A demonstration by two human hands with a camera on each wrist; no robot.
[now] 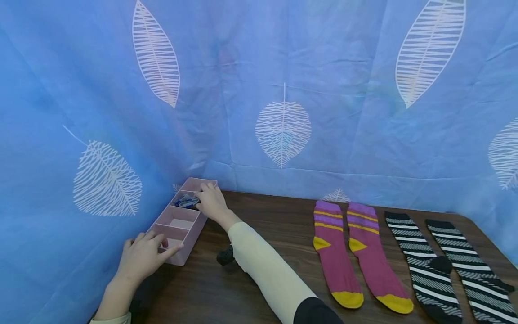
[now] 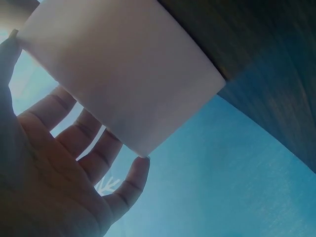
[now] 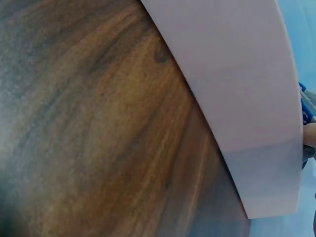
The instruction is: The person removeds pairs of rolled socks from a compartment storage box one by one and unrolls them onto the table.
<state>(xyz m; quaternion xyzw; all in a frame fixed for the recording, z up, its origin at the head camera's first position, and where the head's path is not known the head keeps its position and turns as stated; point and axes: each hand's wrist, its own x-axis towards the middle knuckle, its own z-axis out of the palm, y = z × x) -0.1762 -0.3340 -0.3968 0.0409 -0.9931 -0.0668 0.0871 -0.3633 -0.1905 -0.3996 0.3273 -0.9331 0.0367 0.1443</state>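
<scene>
A long pink divided box [image 1: 193,238] stands at the left of the table, against the blue cloth. My left hand [image 1: 139,256] holds its near end, the thumb at the right rim and the other fingers bent over the edge; the left wrist view shows the fingertips along that rim. My right hand [image 1: 212,202] reaches over the right wall into a far compartment, its fingers on a blue-and-grey fabric bundle [image 1: 186,201]. In the right wrist view, the bundle [image 3: 308,112] peeks past the box wall [image 3: 242,89], with a fingertip against it. The nearer compartments show bare floors.
Two maroon socks [image 1: 333,265] with yellow toes and heels lie flat side by side on the dark wooden table [image 1: 279,229]. To their right lie two black-and-white striped socks [image 1: 421,261]. Blue cloth [image 1: 226,112] with white leaf prints hangs behind and at the left.
</scene>
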